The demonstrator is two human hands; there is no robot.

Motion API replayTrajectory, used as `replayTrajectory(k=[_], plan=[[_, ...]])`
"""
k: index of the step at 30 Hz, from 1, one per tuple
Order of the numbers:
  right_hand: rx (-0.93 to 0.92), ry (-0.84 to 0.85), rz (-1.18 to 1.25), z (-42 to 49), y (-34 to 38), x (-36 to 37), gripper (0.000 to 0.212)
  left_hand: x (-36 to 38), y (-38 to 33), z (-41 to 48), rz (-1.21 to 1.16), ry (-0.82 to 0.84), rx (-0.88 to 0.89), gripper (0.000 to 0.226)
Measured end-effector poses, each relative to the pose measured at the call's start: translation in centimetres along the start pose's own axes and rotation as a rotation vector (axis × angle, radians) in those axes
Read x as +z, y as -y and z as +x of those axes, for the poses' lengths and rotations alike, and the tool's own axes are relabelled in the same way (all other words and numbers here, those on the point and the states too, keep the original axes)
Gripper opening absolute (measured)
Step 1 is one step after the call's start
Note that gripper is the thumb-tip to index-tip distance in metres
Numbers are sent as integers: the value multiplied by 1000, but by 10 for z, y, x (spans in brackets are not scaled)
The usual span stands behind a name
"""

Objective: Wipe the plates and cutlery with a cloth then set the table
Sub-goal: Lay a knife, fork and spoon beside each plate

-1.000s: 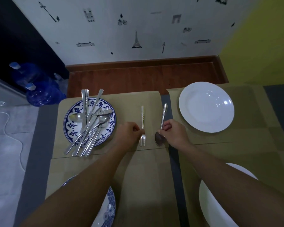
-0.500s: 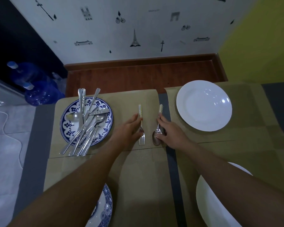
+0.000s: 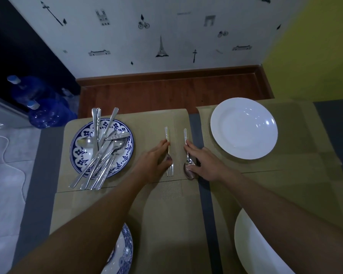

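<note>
- Far left, on the floor: we are seeing two blue water bottles (image 3: 48, 115) standing beside the table (image 3: 42, 175).
- Left end of the far placemat (image 3: 147, 123): a blue-patterned plate (image 3: 76, 155) is carrying a loose pile of cutlery (image 3: 107, 153), with handles sticking out over both the far and near rims.
- Near edge, left of centre: a second blue-patterned plate (image 3: 126, 250) is showing partly under the left forearm.
- Left hand (image 3: 152, 161): fingers are lying straight and released, not clenched. The fingertips and thumb are touching the left side of the fork (image 3: 167, 135).
- The fork is lying flat on the placemat, tines pointing toward us.
- Just to its right, apart and roughly parallel, the spoon (image 3: 186, 135) is lying flat at the placemat's right edge, bowl toward us.
- Right hand (image 3: 206, 161): fingers are stretched out and relaxed along the spoon's right side. The forefinger is touching the handle and the thumb is resting on the bowl.
- Further right, on another placemat (image 3: 297, 135): a white plate (image 3: 244, 127) is sitting well apart from the spoon.
- Near right corner: another white plate (image 3: 251, 250) is showing partly under the right forearm.
</note>
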State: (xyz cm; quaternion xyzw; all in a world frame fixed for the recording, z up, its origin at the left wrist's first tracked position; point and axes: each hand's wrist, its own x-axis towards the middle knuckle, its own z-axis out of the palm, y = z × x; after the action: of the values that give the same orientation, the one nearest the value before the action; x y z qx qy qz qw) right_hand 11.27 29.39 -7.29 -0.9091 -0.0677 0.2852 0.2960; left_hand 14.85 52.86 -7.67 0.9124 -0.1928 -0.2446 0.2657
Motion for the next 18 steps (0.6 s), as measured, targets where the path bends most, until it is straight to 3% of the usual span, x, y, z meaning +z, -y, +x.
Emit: replayTrajectory(k=[4,18], plan=[[3,11,27,1,-2,-1,84,-2,1,3,36,57,2,78],[6,20,43,3,-3,-3,83,3,-7,-1,16,13,-9,79]])
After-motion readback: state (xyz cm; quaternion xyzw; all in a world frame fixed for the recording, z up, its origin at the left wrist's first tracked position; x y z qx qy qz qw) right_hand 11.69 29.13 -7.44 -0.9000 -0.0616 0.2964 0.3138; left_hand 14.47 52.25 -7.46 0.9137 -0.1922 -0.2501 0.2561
